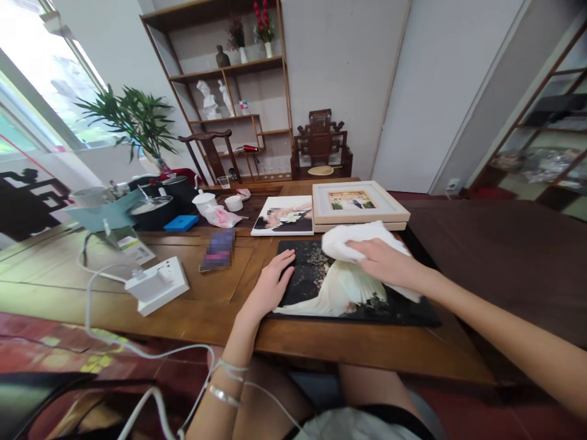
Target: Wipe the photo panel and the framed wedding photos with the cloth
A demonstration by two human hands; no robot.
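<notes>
A dark photo panel (394,305) with a white dress pictured on it lies flat at the near edge of the wooden table (220,318). My left hand (270,284) rests flat on the panel's left edge, fingers spread. My right hand (385,264) presses a white cloth (353,238) onto the panel's upper part, fingers lying over the cloth. Behind the panel lie a frameless photo print (284,215) and a light wooden picture frame (358,205) stacked on another.
A white power strip (158,284) with cables and a phone (218,250) lie left of the panel. Further back stand pots, a white teapot (204,200), cups, a blue box (181,222) and a plant (132,119). Shelves and a carved chair line the far wall.
</notes>
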